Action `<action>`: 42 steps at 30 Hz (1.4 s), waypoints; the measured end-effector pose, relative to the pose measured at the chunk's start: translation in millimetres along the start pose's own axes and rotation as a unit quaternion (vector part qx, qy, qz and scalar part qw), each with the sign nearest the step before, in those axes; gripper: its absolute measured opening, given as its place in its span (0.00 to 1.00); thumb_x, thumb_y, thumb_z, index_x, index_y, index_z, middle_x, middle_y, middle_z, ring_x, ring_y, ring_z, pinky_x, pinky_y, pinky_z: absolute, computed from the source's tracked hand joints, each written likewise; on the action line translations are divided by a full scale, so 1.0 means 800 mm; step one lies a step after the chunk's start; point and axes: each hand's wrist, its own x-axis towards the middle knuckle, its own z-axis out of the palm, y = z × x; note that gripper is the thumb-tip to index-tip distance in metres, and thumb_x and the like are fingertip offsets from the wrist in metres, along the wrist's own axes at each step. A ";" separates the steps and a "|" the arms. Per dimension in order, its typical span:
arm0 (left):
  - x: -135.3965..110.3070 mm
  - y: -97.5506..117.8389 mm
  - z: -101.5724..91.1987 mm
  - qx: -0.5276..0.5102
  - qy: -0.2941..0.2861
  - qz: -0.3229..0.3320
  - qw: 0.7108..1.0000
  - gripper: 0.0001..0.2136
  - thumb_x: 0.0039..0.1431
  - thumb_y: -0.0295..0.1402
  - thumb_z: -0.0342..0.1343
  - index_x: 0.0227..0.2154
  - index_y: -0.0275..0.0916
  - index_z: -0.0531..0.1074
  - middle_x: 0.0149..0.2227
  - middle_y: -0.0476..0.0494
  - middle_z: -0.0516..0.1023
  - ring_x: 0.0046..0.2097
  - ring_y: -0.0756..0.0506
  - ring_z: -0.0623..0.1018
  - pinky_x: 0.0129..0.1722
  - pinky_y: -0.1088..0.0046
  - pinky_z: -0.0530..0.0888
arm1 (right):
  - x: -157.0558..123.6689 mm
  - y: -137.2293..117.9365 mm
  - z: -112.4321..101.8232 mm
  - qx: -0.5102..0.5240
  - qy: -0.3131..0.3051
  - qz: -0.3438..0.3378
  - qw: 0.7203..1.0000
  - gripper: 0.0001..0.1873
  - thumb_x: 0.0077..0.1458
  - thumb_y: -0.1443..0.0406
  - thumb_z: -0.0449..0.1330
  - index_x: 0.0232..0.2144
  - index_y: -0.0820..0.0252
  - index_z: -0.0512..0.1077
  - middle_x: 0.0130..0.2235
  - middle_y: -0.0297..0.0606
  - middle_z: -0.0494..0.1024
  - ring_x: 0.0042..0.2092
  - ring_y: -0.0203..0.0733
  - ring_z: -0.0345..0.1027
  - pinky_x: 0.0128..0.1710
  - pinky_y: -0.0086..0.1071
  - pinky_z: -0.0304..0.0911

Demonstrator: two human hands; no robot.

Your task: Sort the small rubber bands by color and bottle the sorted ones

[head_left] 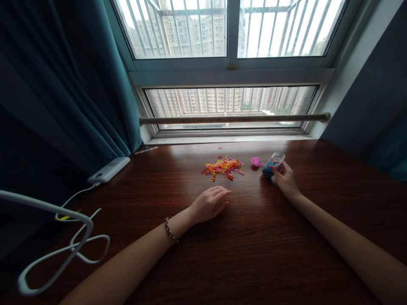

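My right hand [286,179] grips a small clear jar [277,158] near the table's far right. Small blue pieces, too small to make out singly, fill its lower part. Just left of the jar lies a pink scoop [255,162], its handle pointing toward the jar. A loose pile of small rubber bands [224,167], yellow, red, orange and pink, is spread on the tabletop. My left hand [210,204] rests on the table on the near side of that pile, not touching it. Its fingers are loosely extended and nothing shows in them.
The dark brown wooden table [241,254] reaches to a barred window. A white power strip [110,170] lies at the left by a blue curtain [79,76]. A white cable [76,250] loops over the left front. One stray pink band [220,148] lies behind the pile.
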 end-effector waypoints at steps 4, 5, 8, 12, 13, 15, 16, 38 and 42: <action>0.001 0.000 0.001 -0.003 -0.008 0.003 1.000 0.14 0.57 0.30 0.46 0.46 0.37 0.63 0.43 0.39 0.72 0.47 0.45 0.70 0.48 0.64 0.69 | -0.003 0.008 0.004 -0.019 -0.007 0.010 1.000 0.26 0.44 0.54 0.59 0.44 0.61 0.64 0.42 0.44 0.71 0.43 0.46 0.67 0.43 0.41 0.65; 0.001 0.000 0.001 -0.004 -0.009 0.003 1.000 0.14 0.57 0.29 0.46 0.46 0.36 0.64 0.43 0.39 0.72 0.47 0.45 0.70 0.48 0.64 0.69 | -0.003 0.010 0.005 -0.029 -0.014 0.010 0.999 0.26 0.44 0.54 0.60 0.44 0.61 0.65 0.42 0.44 0.71 0.43 0.46 0.67 0.43 0.41 0.65; 0.001 0.000 0.001 -0.007 -0.010 -0.002 1.000 0.13 0.57 0.29 0.46 0.46 0.36 0.64 0.43 0.39 0.72 0.47 0.45 0.70 0.48 0.64 0.69 | -0.003 0.019 0.007 -0.046 -0.028 0.005 0.999 0.26 0.45 0.53 0.59 0.44 0.61 0.64 0.42 0.44 0.71 0.42 0.47 0.67 0.42 0.43 0.65; 0.002 0.001 0.001 -0.008 -0.003 -0.020 1.000 0.13 0.57 0.29 0.47 0.45 0.36 0.65 0.42 0.39 0.72 0.46 0.45 0.70 0.47 0.64 0.69 | -0.003 0.023 0.007 -0.079 -0.012 -0.017 0.997 0.33 0.44 0.52 0.58 0.50 0.60 0.58 0.47 0.47 0.67 0.45 0.49 0.65 0.44 0.45 0.62; 0.002 0.000 0.001 -0.008 0.002 -0.028 1.000 0.13 0.57 0.29 0.47 0.45 0.36 0.65 0.42 0.39 0.72 0.46 0.45 0.70 0.47 0.64 0.69 | -0.005 0.020 0.006 -0.106 0.018 -0.031 0.994 0.36 0.43 0.52 0.59 0.52 0.61 0.56 0.49 0.49 0.64 0.47 0.50 0.63 0.45 0.47 0.61; 0.001 -0.001 0.002 -0.008 0.019 -0.051 0.998 0.12 0.56 0.29 0.47 0.44 0.37 0.66 0.41 0.39 0.72 0.45 0.45 0.70 0.47 0.64 0.69 | -0.011 0.006 0.004 -0.167 0.090 -0.068 0.979 0.41 0.41 0.52 0.61 0.54 0.64 0.52 0.52 0.53 0.59 0.49 0.53 0.58 0.47 0.50 0.57; 0.001 -0.003 0.002 -0.009 0.031 -0.065 0.997 0.12 0.56 0.29 0.47 0.43 0.37 0.66 0.41 0.40 0.72 0.45 0.45 0.70 0.47 0.64 0.69 | -0.016 -0.003 0.004 -0.192 0.114 -0.090 0.971 0.40 0.42 0.53 0.61 0.54 0.64 0.52 0.52 0.54 0.57 0.50 0.54 0.57 0.48 0.51 0.56; 0.017 -0.120 -0.001 0.106 0.088 -0.122 0.983 0.14 0.55 0.27 0.48 0.45 0.39 0.65 0.45 0.41 0.70 0.49 0.44 0.68 0.51 0.61 0.66 | -0.008 -0.034 0.115 -0.200 -0.214 -0.212 0.932 0.10 0.53 0.69 0.51 0.38 0.61 0.68 0.41 0.43 0.71 0.45 0.44 0.62 0.46 0.38 0.61; 0.015 -0.119 -0.001 0.105 0.082 -0.108 0.985 0.11 0.56 0.27 0.48 0.42 0.39 0.67 0.44 0.42 0.70 0.48 0.45 0.68 0.50 0.61 0.67 | -0.012 -0.035 0.114 -0.201 -0.229 -0.224 0.926 0.10 0.54 0.69 0.49 0.38 0.60 0.68 0.40 0.43 0.71 0.45 0.43 0.62 0.46 0.38 0.61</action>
